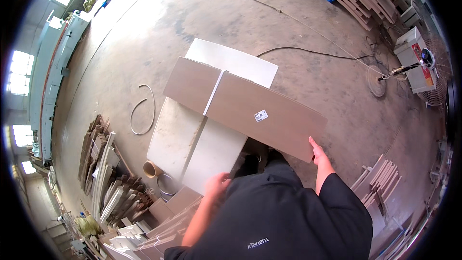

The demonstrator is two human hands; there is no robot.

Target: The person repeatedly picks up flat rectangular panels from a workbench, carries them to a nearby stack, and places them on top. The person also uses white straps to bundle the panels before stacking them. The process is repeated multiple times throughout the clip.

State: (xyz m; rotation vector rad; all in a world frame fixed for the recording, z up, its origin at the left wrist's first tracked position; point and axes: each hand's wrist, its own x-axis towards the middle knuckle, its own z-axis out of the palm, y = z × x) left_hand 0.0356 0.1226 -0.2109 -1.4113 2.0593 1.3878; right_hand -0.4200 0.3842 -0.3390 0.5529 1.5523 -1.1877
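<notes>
The right hand (318, 154) had extended fingers at one end of the brown board (240, 102), grip unclear; the left hand (216, 184) was too blurred to tell. The board lay across white panels (217, 149), a white strap (214, 92) over it.

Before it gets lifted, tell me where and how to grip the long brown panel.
Grip the brown panel by its short ends, probably, one hand from each side: it is long and flat, and its right end, where the right hand is, juts past the white boards.
</notes>
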